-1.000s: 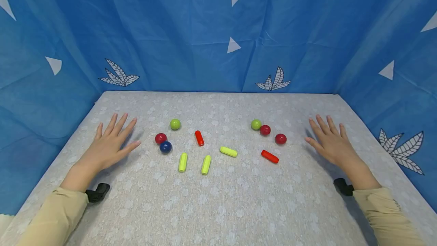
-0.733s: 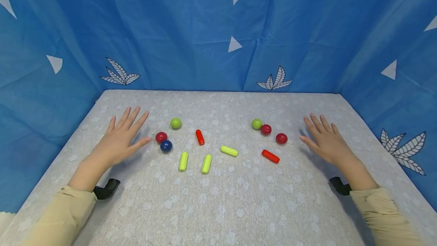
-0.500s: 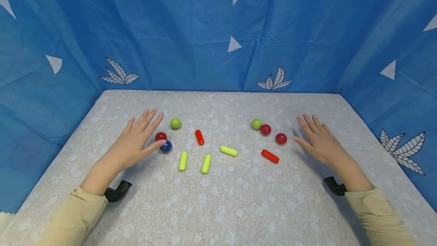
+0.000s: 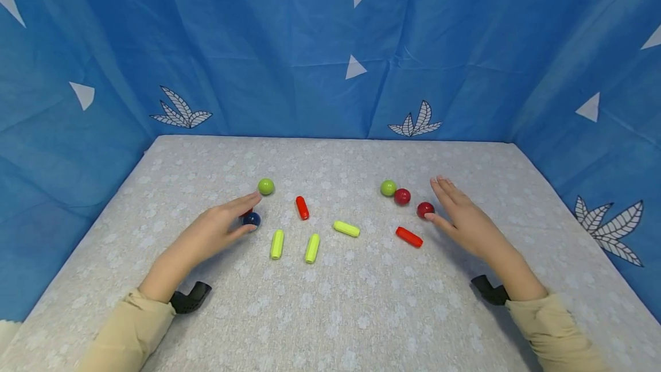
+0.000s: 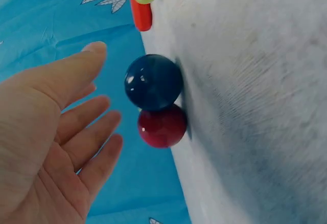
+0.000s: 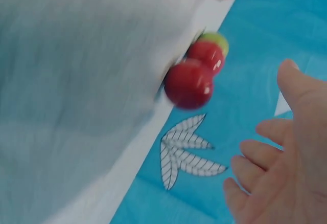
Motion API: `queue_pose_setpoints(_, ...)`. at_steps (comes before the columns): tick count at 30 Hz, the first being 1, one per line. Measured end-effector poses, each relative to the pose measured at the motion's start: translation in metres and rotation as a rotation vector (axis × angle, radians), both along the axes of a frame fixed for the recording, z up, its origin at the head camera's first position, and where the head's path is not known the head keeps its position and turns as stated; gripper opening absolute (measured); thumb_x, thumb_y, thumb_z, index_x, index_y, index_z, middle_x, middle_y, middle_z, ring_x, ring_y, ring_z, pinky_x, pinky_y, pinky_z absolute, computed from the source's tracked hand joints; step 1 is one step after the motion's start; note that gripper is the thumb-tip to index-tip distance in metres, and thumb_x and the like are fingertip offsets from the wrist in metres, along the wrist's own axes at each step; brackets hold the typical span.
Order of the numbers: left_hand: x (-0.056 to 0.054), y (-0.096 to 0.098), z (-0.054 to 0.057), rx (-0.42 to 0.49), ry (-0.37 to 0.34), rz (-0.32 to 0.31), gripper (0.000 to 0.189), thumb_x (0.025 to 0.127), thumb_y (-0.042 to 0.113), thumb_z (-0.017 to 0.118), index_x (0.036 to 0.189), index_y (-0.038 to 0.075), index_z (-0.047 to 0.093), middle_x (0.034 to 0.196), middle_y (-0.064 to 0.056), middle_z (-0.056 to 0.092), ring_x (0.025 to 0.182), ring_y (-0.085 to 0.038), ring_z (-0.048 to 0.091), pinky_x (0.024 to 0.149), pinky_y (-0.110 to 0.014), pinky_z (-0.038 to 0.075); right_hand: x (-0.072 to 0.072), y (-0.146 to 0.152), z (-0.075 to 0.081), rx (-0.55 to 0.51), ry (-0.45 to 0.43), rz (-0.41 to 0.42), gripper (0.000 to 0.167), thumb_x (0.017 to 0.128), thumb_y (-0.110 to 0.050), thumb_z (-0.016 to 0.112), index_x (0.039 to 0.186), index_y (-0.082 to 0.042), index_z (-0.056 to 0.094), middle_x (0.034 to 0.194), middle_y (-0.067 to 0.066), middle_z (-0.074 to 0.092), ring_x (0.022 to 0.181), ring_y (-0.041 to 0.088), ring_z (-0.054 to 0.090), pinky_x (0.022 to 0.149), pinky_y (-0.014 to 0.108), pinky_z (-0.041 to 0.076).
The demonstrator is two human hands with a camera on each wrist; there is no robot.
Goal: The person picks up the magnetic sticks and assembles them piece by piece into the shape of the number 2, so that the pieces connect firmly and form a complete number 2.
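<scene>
Fingers loosely extended, my left hand [image 4: 212, 231] hovers beside a glossy blue ball [image 5: 153, 82] and a red ball [image 5: 162, 127] that sit together. In the head view its fingers cover most of the red one, while the left wrist view shows a gap between hand and balls. On the other side, my right hand [image 4: 467, 225] is held with fingers straight just beside another red ball [image 4: 425, 209], its thumb tip overlapping that ball's edge. The right wrist view shows this red ball [image 6: 188, 85] apart from the thumb and fingers. Both hands hold nothing.
A green ball [image 4: 265, 186] lies behind the left pair; another green ball [image 4: 388, 188] sits by a red ball [image 4: 402, 197]. Between the hands lie several yellow-green tubes [image 4: 312, 248] and two red tubes [image 4: 302, 208]. Blue cloth [image 4: 289, 45] hangs around the patterned tabletop [image 4: 335, 303].
Both hands have moved inward: the left to the right over the blue and red balls, the right leftward to the nearest red ball. The balls and tubes stay put.
</scene>
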State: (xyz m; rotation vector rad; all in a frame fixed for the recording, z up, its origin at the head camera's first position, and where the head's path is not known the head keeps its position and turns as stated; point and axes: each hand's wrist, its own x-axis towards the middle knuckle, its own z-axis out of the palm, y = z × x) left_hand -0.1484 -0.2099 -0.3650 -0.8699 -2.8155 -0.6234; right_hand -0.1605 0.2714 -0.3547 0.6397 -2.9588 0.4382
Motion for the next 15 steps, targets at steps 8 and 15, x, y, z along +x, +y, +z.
queue_pose_setpoints(8, 0.001, 0.002, -0.005, -0.031, -0.015, -0.006, 0.044, 0.080, 0.004, 0.074, 0.121, -0.001, 0.061, 0.120, -0.016, 0.059, 0.110, -0.032, 0.055, 0.089, -0.047, 0.043, 0.013, -0.025, -0.006, -0.110, 0.191, 0.092, 0.057, 0.083, -0.012, 0.072, 0.132, 0.004, 0.049, 0.136, 0.020, 0.045, 0.116, 0.037, 0.049, 0.084, 0.050, 0.045)
queue_pose_setpoints(15, 0.000, 0.001, -0.009, -0.049, -0.032, 0.002, 0.043, 0.078, 0.001, 0.074, 0.119, -0.001, 0.063, 0.120, -0.015, 0.060, 0.111, -0.032, 0.055, 0.089, -0.046, 0.043, 0.016, -0.034, -0.016, -0.177, 0.065, 0.124, 0.037, 0.080, -0.006, 0.075, 0.115, 0.002, 0.065, 0.100, 0.011, 0.066, 0.084, 0.021, 0.062, 0.069, 0.034, 0.053)
